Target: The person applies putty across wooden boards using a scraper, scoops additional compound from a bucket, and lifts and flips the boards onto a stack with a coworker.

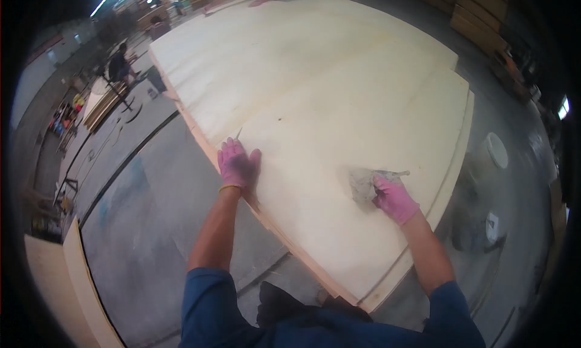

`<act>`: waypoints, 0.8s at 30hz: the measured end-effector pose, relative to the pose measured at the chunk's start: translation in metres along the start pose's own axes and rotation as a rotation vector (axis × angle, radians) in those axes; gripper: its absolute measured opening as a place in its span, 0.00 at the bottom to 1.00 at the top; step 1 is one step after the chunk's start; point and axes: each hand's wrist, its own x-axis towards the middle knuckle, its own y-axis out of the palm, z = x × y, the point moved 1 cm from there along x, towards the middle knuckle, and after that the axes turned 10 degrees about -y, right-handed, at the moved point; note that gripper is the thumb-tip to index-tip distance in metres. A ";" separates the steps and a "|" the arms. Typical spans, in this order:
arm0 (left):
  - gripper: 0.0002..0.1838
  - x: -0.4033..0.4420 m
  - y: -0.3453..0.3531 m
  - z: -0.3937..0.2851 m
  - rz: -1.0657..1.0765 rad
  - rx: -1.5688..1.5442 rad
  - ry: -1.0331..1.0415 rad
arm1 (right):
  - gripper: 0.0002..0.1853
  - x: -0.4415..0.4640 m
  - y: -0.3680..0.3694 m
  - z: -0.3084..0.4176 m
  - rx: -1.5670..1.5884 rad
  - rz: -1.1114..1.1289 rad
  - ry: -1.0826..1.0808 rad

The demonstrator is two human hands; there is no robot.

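A large pale wood veneer sheet (315,142) lies in front of me on a stack of similar sheets. Flat on its left edge rests my left hand (238,165) in a pink glove, fingers stretched out. Just beyond those fingertips a small split or dark sliver (239,132) marks the surface. My right hand (394,200), also gloved in pink, is closed around a grey, smeared scraper (364,184) above the right part of the sheet. Whether its blade touches the wood I cannot tell.
At the far edge another person's hand (261,0) rests on the sheet. White buckets (496,151) stand on the floor to the right. Boards (104,106) are stacked at the left, with a person (121,63) near them. More panels (478,12) stand at the back right.
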 end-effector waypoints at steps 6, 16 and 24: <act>0.31 0.055 0.027 0.040 -0.083 -0.080 0.577 | 0.16 -0.019 0.016 -0.027 0.031 -0.116 -0.144; 0.41 0.301 0.036 0.079 0.115 0.164 0.500 | 0.26 0.022 0.079 -0.013 -0.488 -0.590 -0.192; 0.35 0.353 0.085 0.094 -0.052 0.186 0.685 | 0.20 -0.006 0.107 -0.035 -1.730 -0.306 -0.418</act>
